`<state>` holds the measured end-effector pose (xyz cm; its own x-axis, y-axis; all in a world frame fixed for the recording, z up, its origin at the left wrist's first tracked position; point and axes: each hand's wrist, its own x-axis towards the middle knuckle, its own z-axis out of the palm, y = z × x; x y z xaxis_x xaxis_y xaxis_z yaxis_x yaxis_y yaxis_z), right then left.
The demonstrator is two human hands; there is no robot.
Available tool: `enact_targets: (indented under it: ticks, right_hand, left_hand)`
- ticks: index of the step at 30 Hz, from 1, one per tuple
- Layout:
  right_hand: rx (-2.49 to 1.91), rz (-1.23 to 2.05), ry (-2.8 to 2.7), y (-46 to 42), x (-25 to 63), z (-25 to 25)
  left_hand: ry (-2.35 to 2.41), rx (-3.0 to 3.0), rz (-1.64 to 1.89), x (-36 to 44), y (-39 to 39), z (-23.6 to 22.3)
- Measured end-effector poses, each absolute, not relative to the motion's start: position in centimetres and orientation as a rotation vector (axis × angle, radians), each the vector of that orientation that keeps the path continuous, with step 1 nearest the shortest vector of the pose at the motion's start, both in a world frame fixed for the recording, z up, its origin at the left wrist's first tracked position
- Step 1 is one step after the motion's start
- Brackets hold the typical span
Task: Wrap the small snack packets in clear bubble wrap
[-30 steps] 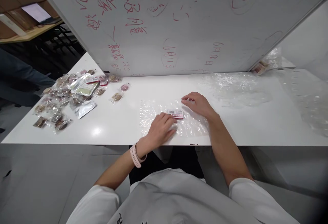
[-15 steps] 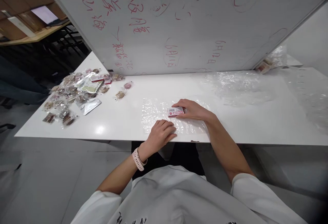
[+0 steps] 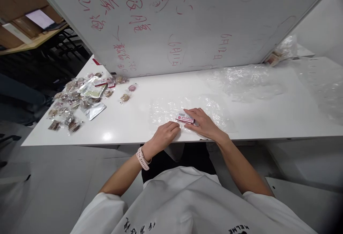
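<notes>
A small white-and-red box [image 3: 185, 117] with a barcode lies on a sheet of clear bubble wrap [image 3: 162, 110] on the white table. My right hand [image 3: 205, 124] grips the box from the right, thumb on the near side and fingers on the far side. Just to the left and nearer the table's front edge, my left hand [image 3: 165, 135] has its fingers drawn together in a pinch at the near edge of the wrap. Its fingertips come close to the box's near left corner.
Several small clear-wrapped pieces [image 3: 71, 87], a green pouch [image 3: 94, 88] and a silver packet [image 3: 95, 111] are heaped at the left. A whiteboard [image 3: 160, 23] stands along the back. More bubble wrap [image 3: 249, 80] lies at the right, beside a bagged bundle [image 3: 274, 58].
My left hand's thumb and fingers have come together at the wrap's near edge. The box has tilted a little under my right hand. The whole view has shifted slightly.
</notes>
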<state>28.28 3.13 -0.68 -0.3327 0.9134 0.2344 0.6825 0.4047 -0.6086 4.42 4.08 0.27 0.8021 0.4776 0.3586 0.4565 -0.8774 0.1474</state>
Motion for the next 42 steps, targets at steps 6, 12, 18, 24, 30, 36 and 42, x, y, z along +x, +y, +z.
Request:
enact_targets:
  ticks: [6, 12, 18, 24, 30, 36, 42]
  right_hand:
    - [-1.251, 0.647, -2.180, 3.5, 28.8, 0.0]
    - [-1.191, 0.744, -2.218, 4.0, 29.1, 0.2]
    - [-1.337, 0.854, -2.088, 2.7, 29.6, 1.1]
    - [-1.421, 0.339, -2.117, -0.2, 30.8, 0.6]
    - [-1.571, -0.278, -2.028, -0.1, 30.7, 0.1]
    - [-1.431, -0.492, -1.850, 0.5, 27.4, 1.1]
    - [-1.200, -0.385, -2.198, 1.2, 26.0, -0.6]
  left_hand:
    - [0.865, 2.848, 0.842, 5.2, 3.8, -0.3]
    - [0.869, 2.639, 0.883, 6.1, 4.1, -0.4]
    - [0.961, 2.508, 0.804, 6.5, 5.7, 0.1]
    - [1.028, 2.437, 0.641, 6.4, 7.1, 0.8]
    - [1.009, 2.375, 0.492, 7.1, 8.2, 2.7]
    - [1.013, 2.286, 0.355, 7.5, 10.3, 4.4]
    - [0.973, 2.179, 0.259, 7.5, 11.6, 5.1]
